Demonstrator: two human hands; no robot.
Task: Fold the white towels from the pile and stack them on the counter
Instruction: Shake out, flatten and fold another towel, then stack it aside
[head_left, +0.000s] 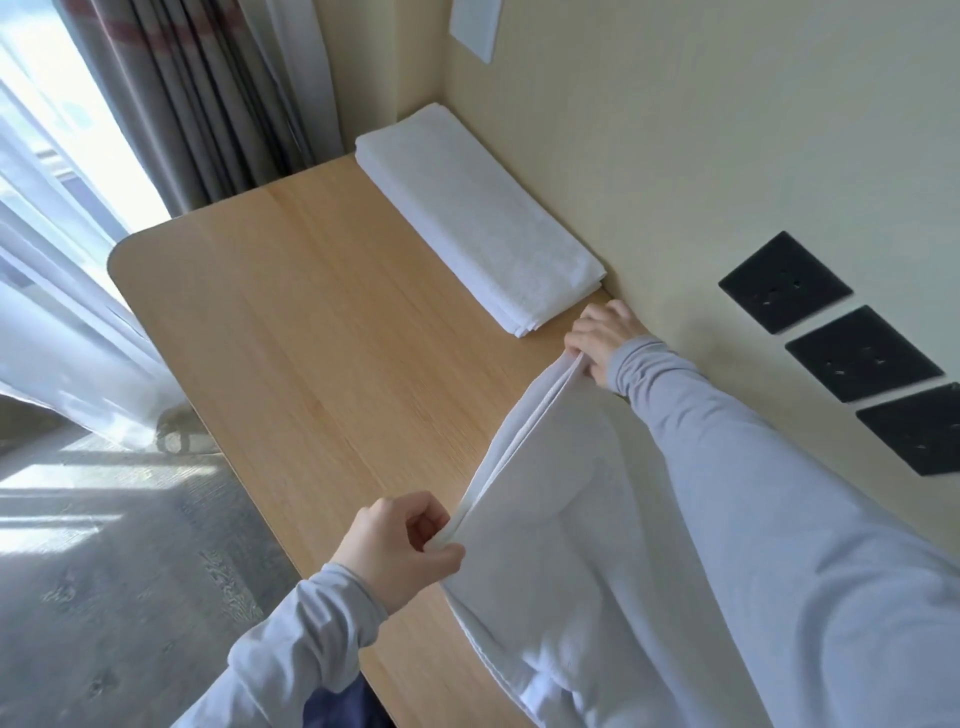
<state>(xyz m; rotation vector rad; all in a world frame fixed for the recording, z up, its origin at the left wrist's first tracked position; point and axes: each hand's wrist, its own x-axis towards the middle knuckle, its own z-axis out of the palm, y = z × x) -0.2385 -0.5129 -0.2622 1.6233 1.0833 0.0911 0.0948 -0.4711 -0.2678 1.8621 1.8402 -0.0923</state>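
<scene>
A white towel (561, 519) hangs doubled over the wooden counter (311, 322), stretched between both hands. My left hand (405, 545) pinches its near top corner at the counter's front edge. Close to the wall, my right hand (602, 338) pinches the far top corner. The towel's lower part drapes down toward me, and my right sleeve covers some of it. A stack of folded white towels (478, 218) lies flat along the wall at the counter's far side, a short way beyond my right hand.
Three black wall sockets (862, 353) sit on the wall to the right. Curtains (208, 93) and a sheer drape (62, 322) hang at the counter's far left end. Grey floor (104, 571) lies left of the counter.
</scene>
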